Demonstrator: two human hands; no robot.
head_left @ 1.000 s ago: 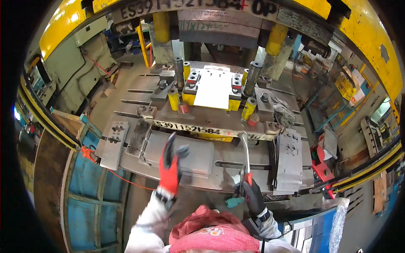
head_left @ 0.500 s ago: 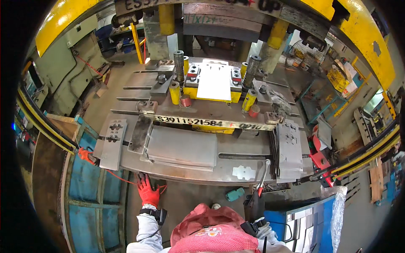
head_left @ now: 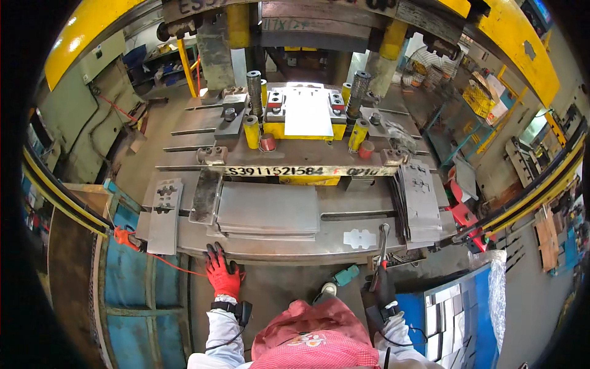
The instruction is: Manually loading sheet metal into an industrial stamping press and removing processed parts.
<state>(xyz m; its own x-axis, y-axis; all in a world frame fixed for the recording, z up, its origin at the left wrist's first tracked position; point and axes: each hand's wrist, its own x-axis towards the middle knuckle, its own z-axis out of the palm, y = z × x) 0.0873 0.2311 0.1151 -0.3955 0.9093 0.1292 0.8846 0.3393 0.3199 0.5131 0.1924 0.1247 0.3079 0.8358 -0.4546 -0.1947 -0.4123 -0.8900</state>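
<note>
My left hand, in a red glove with dark fingertips, is open at the front edge of the metal press table. Its fingers are spread and hold nothing. My right hand, dark-gloved, grips a pair of pliers with silver jaws and red on the handle. The jaws reach over the table edge, just right of a small cut-out metal piece. A stack of flat metal sheets lies ahead of my left hand. One bright sheet rests on the die farther back.
Punched plates lie in piles at the left and right of the table. Guide posts rise beside the die, beneath the upper press block. A blue bin with metal pieces stands at my right, blue panels at my left.
The view has shifted slightly. My left hand remains by the table edge, its fingers a little more over it. My right hand and forearm show more clearly, with the pliers still held.
</note>
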